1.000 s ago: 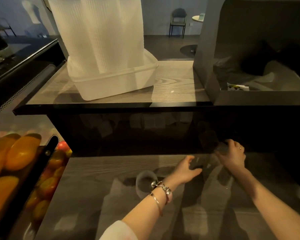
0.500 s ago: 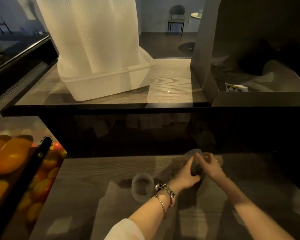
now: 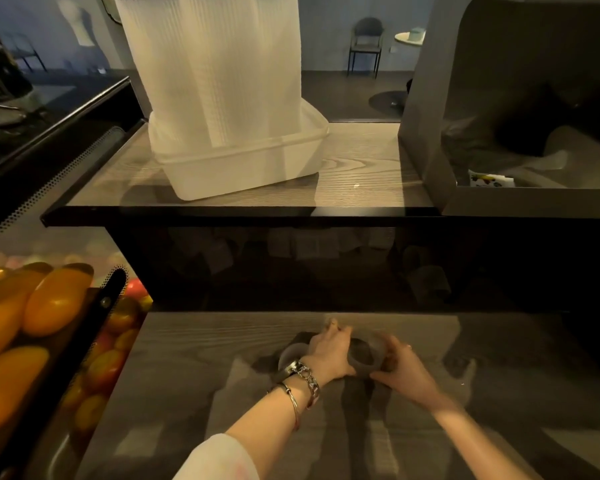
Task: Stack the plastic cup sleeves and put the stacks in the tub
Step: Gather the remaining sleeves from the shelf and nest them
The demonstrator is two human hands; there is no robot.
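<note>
Both hands (image 3: 364, 358) have drawn together on the cup sleeve (image 3: 365, 356) — opening facing camera.

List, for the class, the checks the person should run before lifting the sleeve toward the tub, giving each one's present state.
1. Left hand grips the translucent sleeve: ok.
2. Right hand grips the same sleeve: ok.
3. Second sleeve nested into the held one: not ok, it lies beside the left wrist.
4. Tub stands on the upper shelf: ok.
5. Room left in the tub beside the tall stacks: cannot tell.
</note>
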